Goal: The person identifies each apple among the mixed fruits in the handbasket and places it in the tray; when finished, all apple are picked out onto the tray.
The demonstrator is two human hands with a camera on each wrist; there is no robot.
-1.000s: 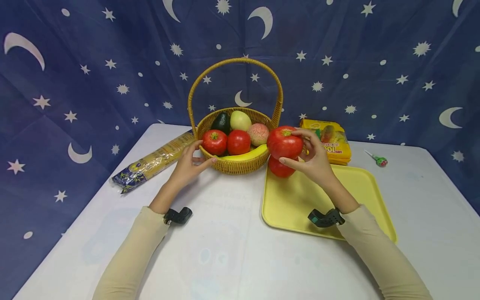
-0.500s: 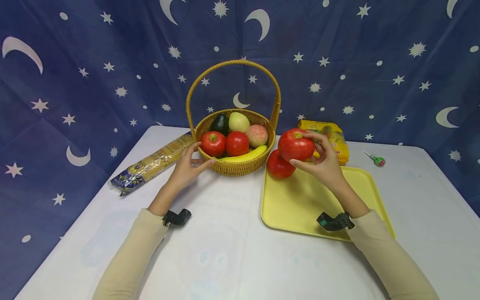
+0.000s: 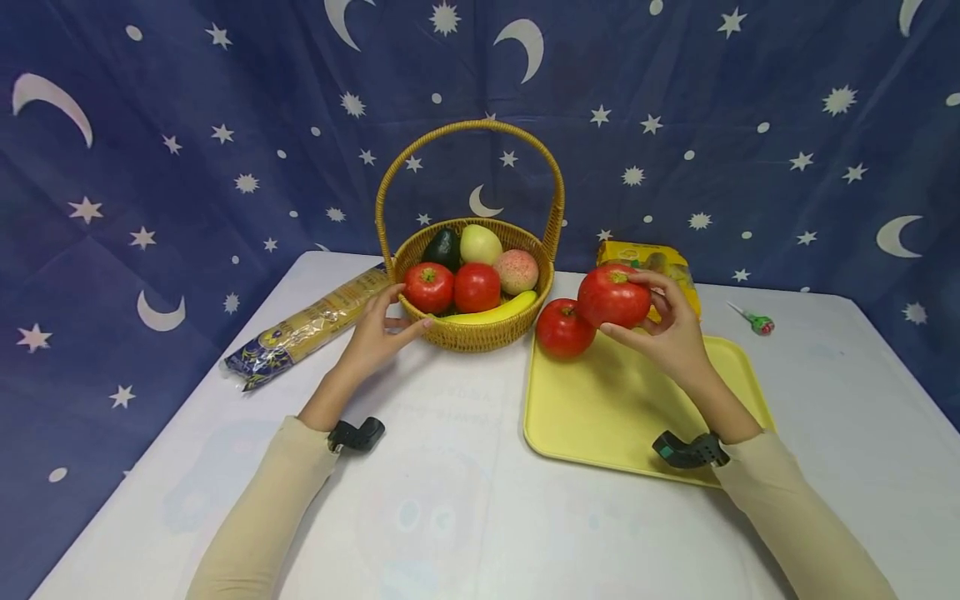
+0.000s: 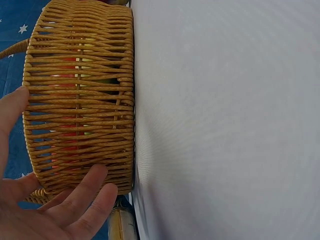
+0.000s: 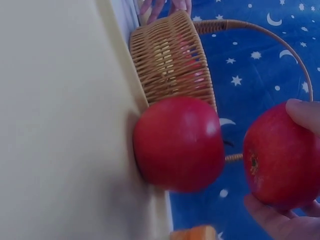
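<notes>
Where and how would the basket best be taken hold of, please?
I would grip the basket at the top of its handle, coming from above. The handle stands upright and arches high over the fruit, with open space beneath its top, so a grip there would likely avoid touching them.

Left hand (image 3: 375, 335): one; right hand (image 3: 671, 333): one; two hands in total. Black wrist-worn devices (image 3: 363, 434): two. Wicker basket (image 3: 480, 337): one. Yellow tray (image 3: 600, 417): one. Red fruits (image 3: 611, 296): four, of which two in the wicker basket, one on the yellow tray, one held by the right hand. Banana (image 3: 495, 312): one. Dark green fruit (image 3: 442, 248): one. Pale yellow-green fruit (image 3: 480, 244): one. Pink speckled fruit (image 3: 517, 272): one. Fruits visible overall: eight. Long packet (image 3: 311, 322): one. Yellow packet (image 3: 637, 252): one. Lollipop (image 3: 761, 324): one. White table (image 3: 465, 533): one
</notes>
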